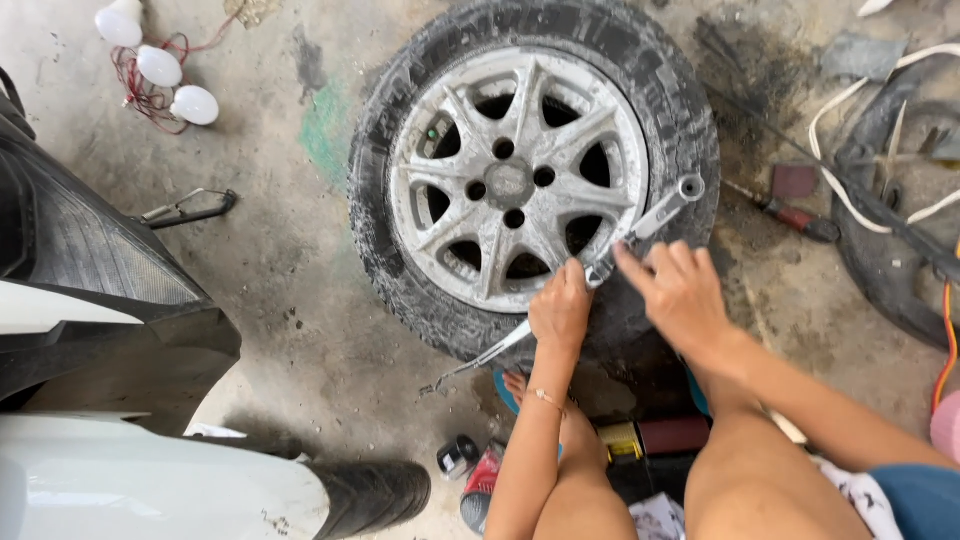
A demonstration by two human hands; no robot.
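A car wheel point(520, 170) with a dusty silver alloy rim and black tyre lies flat on the concrete floor. My left hand point(560, 308) grips a thin metal lever point(478, 358) at the rim's near edge; the lever's tip reaches down to the floor on the left. My right hand point(680, 292) holds the lower end of a silver wrench point(655, 215) whose ring end lies on the tyre's right sidewall. Both hands meet at the lower right of the rim. My knees and a foot in a blue sandal point(510, 388) are just below the wheel.
A vehicle's black and white bodywork point(90, 300) and tyre point(370, 495) stand at left. White light bulbs on red wire point(160, 70) lie top left. A red-handled screwdriver point(790, 215), a rubber tube and straps point(880, 200) lie at right. Small cans point(470, 470) sit by my feet.
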